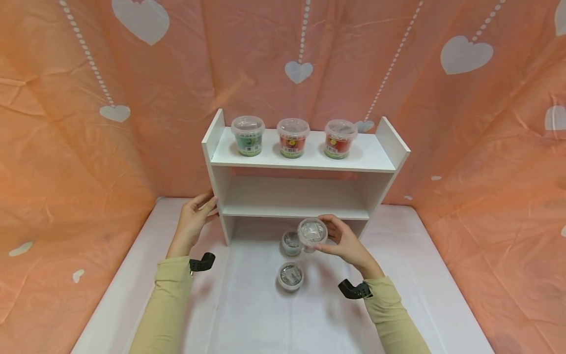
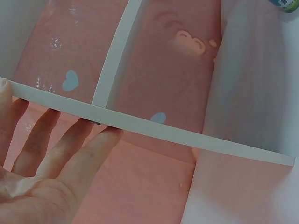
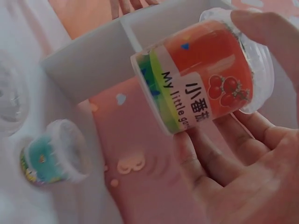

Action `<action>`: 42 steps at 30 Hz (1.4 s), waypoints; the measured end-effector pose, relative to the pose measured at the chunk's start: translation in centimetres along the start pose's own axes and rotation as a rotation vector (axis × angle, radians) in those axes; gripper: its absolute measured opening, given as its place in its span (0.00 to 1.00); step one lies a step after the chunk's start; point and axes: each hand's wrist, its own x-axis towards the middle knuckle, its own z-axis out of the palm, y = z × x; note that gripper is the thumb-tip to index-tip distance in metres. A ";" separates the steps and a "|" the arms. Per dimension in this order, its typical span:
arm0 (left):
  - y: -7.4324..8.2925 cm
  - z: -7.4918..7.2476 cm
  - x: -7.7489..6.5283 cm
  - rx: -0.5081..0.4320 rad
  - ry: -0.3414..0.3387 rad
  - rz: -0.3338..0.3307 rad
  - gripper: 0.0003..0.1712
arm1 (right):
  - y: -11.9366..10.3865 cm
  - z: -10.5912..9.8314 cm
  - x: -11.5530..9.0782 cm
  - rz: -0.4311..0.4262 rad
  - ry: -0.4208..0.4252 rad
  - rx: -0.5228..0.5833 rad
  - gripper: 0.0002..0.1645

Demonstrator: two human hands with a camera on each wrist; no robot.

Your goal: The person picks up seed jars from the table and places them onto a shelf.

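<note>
My right hand (image 1: pixel 347 246) grips a clear-lidded plastic tub (image 1: pixel 312 231) below the middle shelf's front edge. In the right wrist view this tub (image 3: pixel 201 77) is tilted, with a red tomato label, my fingers below and thumb near the lid. Two more lidded tubs stand on the table: one tub (image 1: pixel 292 243) just beside the held one, another tub (image 1: pixel 290 276) nearer me. My left hand (image 1: pixel 192 221) touches the left side panel of the white shelf (image 1: pixel 296 191). Its fingertips (image 2: pixel 112 133) rest against the panel's outer face, fingers nearly straight.
On the top shelf stand three tubs: a green-labelled tub (image 1: pixel 248 137) at left, a red-labelled tub (image 1: pixel 293 139) mid-shelf, and another red-labelled tub (image 1: pixel 340 140) at right. Orange cloth with hearts (image 1: pixel 274 78) hangs behind and at both sides. A pale cloth (image 1: pixel 256 314) covers the table.
</note>
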 end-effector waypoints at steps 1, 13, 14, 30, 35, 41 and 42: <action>0.0 0.0 0.0 -0.004 0.001 0.001 0.32 | -0.2 0.0 0.2 0.004 0.003 0.001 0.38; 0.1 0.0 -0.1 -0.006 -0.004 -0.005 0.32 | -1.4 0.0 3.1 0.015 0.000 0.061 0.39; 0.1 0.0 -0.1 -0.006 -0.005 -0.004 0.32 | -1.4 0.0 3.4 0.014 0.000 0.064 0.38; 0.0 0.0 0.0 -0.007 -0.008 0.004 0.32 | -1.3 0.6 7.8 0.022 0.091 0.112 0.38; -0.1 -0.2 0.1 -0.008 -0.011 0.017 0.32 | -1.1 1.1 8.6 0.035 0.098 0.025 0.37; -0.2 -0.3 0.1 -0.015 -0.017 0.023 0.32 | -1.0 1.5 9.7 0.047 0.109 -0.017 0.36; -0.2 -0.3 0.1 -0.014 -0.015 0.022 0.32 | -1.0 1.7 9.9 0.046 0.111 -0.017 0.36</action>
